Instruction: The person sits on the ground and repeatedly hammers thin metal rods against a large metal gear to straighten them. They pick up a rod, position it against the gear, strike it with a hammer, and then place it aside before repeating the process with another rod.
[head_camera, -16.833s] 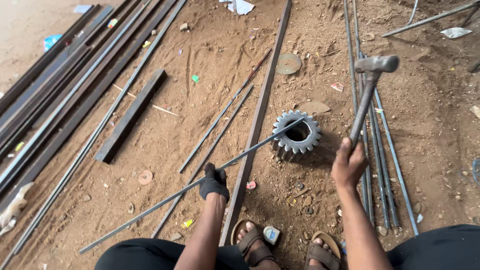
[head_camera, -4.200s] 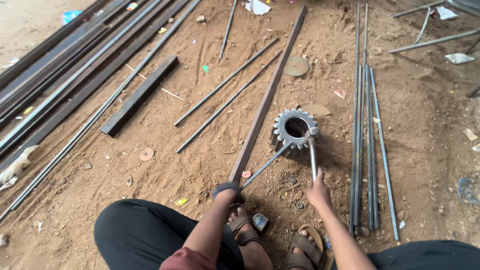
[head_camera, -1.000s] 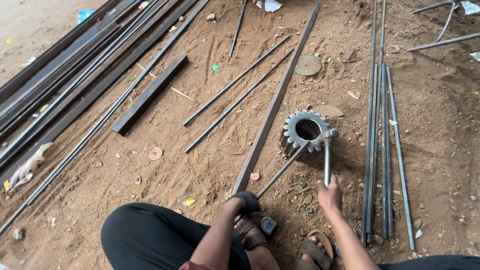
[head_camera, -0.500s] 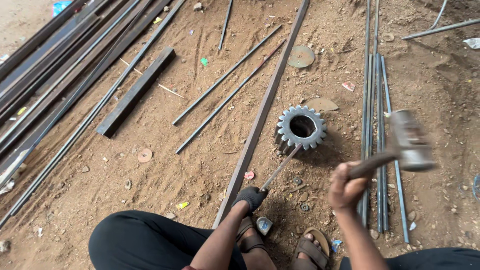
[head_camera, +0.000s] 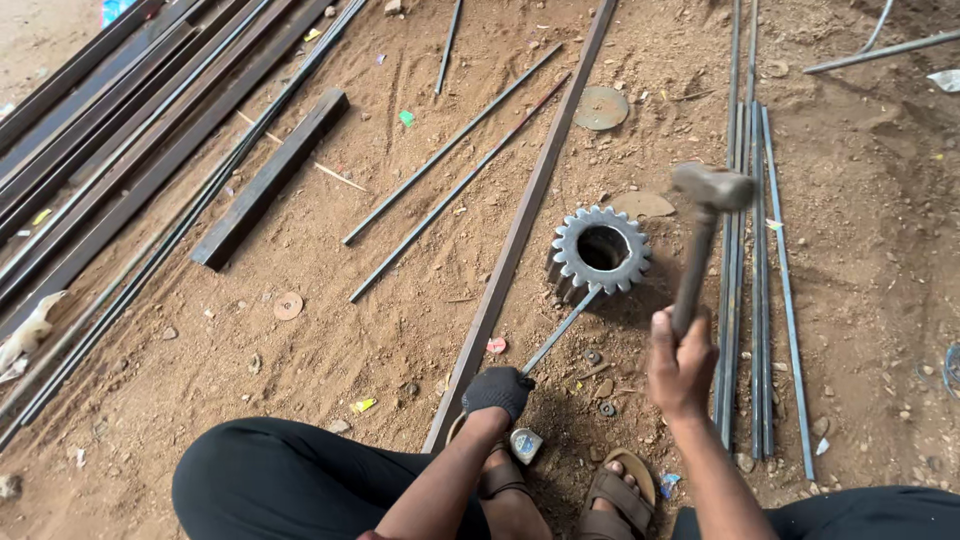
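Steel rod (head_camera: 562, 328) lies slanted on the sandy ground, its far end resting on the rim of the gear (head_camera: 600, 250), its near end gripped in the gloved left hand (head_camera: 497, 390). The bare right hand (head_camera: 680, 360) is closed round the handle of a hammer (head_camera: 703, 240), whose head is raised just right of the gear. A long flat bar (head_camera: 520, 225) runs just left of the gear, thin rods (head_camera: 745, 270) lie to the right, and sandalled feet show below.

No labels, signs or screens; perhaps a blue wrapper scrap (head_camera: 115, 10) lies far up-left of both hands.
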